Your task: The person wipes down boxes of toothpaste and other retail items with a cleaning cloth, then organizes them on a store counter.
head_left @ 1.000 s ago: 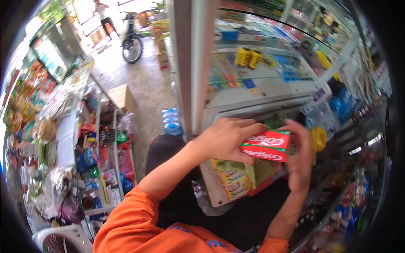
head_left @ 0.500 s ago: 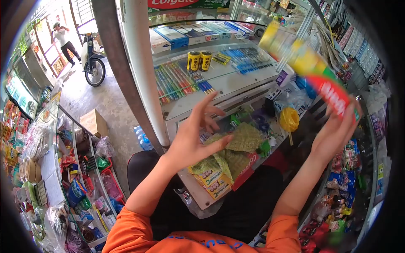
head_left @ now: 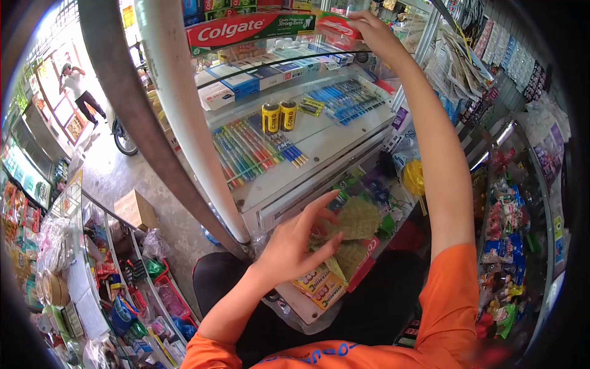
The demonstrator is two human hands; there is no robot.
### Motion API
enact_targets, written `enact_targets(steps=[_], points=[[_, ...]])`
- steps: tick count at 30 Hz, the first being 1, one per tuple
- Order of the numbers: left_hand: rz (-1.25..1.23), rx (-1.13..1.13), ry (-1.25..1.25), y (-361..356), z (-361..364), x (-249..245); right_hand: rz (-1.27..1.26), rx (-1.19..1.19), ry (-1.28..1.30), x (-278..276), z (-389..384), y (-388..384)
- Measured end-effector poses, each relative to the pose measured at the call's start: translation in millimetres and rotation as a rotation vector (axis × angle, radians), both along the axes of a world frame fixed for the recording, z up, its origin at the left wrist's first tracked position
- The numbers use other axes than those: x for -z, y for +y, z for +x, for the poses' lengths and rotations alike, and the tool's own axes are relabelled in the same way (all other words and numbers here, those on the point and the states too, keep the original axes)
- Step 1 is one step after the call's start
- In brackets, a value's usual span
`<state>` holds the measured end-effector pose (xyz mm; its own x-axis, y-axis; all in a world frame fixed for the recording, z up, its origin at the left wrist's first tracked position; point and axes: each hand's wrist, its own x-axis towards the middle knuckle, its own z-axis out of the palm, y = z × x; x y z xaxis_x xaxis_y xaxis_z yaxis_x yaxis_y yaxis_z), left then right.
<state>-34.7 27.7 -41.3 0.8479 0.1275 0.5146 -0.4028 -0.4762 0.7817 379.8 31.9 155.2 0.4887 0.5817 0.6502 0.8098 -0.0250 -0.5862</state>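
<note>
Up at the glass shelf, my right hand point(head_left: 373, 32) has its fingers on the end of a red-and-green toothpaste box point(head_left: 335, 26), slightly blurred. That box lies beside a long Colgate box point(head_left: 246, 31) on the same shelf. My left hand point(head_left: 300, 245) hovers with fingers spread over a folded green cloth point(head_left: 356, 220), holding nothing. Under the cloth, yellow Vitamin C packets point(head_left: 319, 284) rest on the low white ledge, along with a red box edge point(head_left: 364, 265).
Inside the glass case are two yellow batteries point(head_left: 279, 117), rows of pens point(head_left: 353, 101) and coloured pencils point(head_left: 246, 147). A white post point(head_left: 184, 111) stands at the left. A yellow bag point(head_left: 413, 177) hangs right. Behind, a person point(head_left: 80, 89) stands near a motorbike.
My right hand has moved up and left from the right side to the upper shelf, carrying the red-and-green box. The left hand stays over the cloth, fingers apart. The view has shifted upward.
</note>
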Motion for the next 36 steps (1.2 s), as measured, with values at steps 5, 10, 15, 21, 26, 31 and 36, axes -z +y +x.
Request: enact_targets(steps=[5,10,15,21,26,31,36], points=[[0.024,-0.001,0.032,1,-1,0,-0.490,0.024,0.438,-66,-85,34],[0.059,-0.014,-0.037,-7,3,2,-0.498,0.116,0.394,-62,-57,50],[0.063,-0.015,-0.050,-7,6,6,-0.418,0.042,0.432,-54,-61,52],[0.116,-0.033,-0.033,-8,5,5,-0.462,-0.018,0.464,-62,-66,36],[0.187,-0.040,-0.114,-11,9,7,-0.454,-0.117,0.361,-54,-35,51],[0.221,-0.072,-0.119,-8,9,9,-0.555,0.033,0.416,-63,-85,33],[0.213,-0.068,-0.159,-5,5,7,-0.290,0.136,0.164,-53,-97,-13]])
